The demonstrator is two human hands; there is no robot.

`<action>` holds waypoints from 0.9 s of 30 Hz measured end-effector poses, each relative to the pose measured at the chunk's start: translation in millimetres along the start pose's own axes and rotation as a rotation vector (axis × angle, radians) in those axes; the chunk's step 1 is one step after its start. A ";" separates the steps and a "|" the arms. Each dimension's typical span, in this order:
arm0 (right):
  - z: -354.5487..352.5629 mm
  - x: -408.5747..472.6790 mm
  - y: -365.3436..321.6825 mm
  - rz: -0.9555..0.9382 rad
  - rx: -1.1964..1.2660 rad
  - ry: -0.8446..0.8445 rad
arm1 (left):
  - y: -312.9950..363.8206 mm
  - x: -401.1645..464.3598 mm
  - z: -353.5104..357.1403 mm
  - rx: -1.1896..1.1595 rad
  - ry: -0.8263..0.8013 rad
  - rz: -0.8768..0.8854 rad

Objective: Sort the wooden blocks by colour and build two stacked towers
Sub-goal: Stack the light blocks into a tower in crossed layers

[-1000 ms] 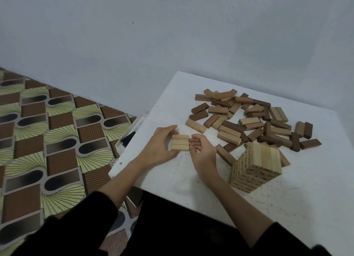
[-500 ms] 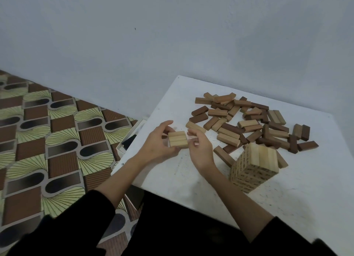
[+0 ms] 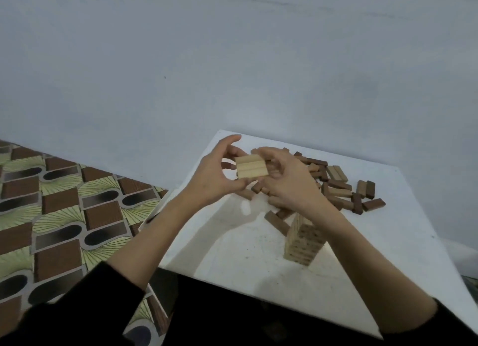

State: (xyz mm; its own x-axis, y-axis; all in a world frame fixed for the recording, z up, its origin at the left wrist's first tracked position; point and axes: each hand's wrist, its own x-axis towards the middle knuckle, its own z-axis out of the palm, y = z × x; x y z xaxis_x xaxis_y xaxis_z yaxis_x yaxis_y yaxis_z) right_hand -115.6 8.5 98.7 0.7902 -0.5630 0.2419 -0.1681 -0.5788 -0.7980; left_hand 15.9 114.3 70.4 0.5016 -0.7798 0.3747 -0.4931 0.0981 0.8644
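Behind everything stands a plain pale blue-grey wall (image 3: 232, 61), and it fills most of the head view. Below it on the left is a floor (image 3: 59, 216) with a busy pattern of brown squares, dark ovals and green fans. A white table (image 3: 388, 255) sits against the wall, and its top has small dark specks on it. Both hands are up above the table, holding a small set of light blocks (image 3: 252, 166) between them. The blocks lie side by side and are in the air, not on the table. The left hand (image 3: 214, 175) is curled around the left end of the set, thumb below and fingers behind. The right hand (image 3: 287, 180) is curled on the right end, pinching it. Under and behind the hands lies a loose pile of blocks (image 3: 341, 185), some light and some dark brown, spread over the far part of the table. Near the front, a light tower (image 3: 304, 239) stands on the table, partly hidden by the right arm. Black sleeves (image 3: 85, 309) cover both arms near the bottom.
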 end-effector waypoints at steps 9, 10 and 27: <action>-87.1 -54.6 37.8 0.060 -0.097 -0.073 | 28.6 6.0 69.1 -0.038 -0.316 -0.002; -89.7 -58.9 43.9 0.071 -0.092 -0.066 | 30.0 5.6 73.4 -0.036 -0.336 -0.003; -89.4 -84.5 81.8 0.046 -0.087 -0.048 | 21.3 -1.2 97.3 0.086 -0.457 -0.010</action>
State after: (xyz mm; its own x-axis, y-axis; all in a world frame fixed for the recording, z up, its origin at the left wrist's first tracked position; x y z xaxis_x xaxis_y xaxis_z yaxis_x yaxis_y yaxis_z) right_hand -248.7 -44.0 62.3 0.8077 -0.5623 0.1775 -0.2538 -0.6032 -0.7561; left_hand -64.4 57.2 55.7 0.1513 -0.9748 0.1639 -0.5571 0.0529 0.8288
